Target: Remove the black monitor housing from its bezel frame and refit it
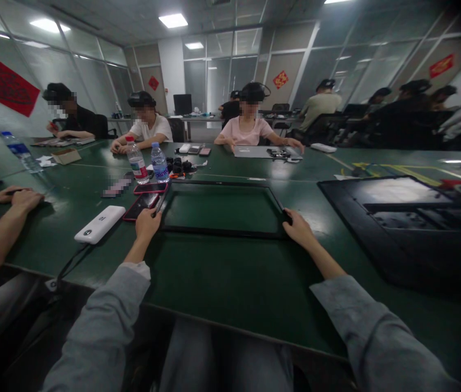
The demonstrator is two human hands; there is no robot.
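Note:
A thin black rectangular frame [222, 233] is held low over the green table [230, 283], whose surface shows through its opening. My left hand [147, 224] is closed on the frame's left side. On the right side, my right hand [298, 227] grips the frame with its fingers wrapped round the edge. Two red-edged phones lie just left of the frame, the nearer one [140, 207] close to my left hand. Whether the frame touches the table cannot be made out.
A white power bank [99, 224] with a cable lies at the left. Two bottles [137, 161] [159, 163] stand beyond the phones. A large black panel [377, 234] lies at the right. A neighbour's hands [26, 198] rest at the far left; several people sit across the table.

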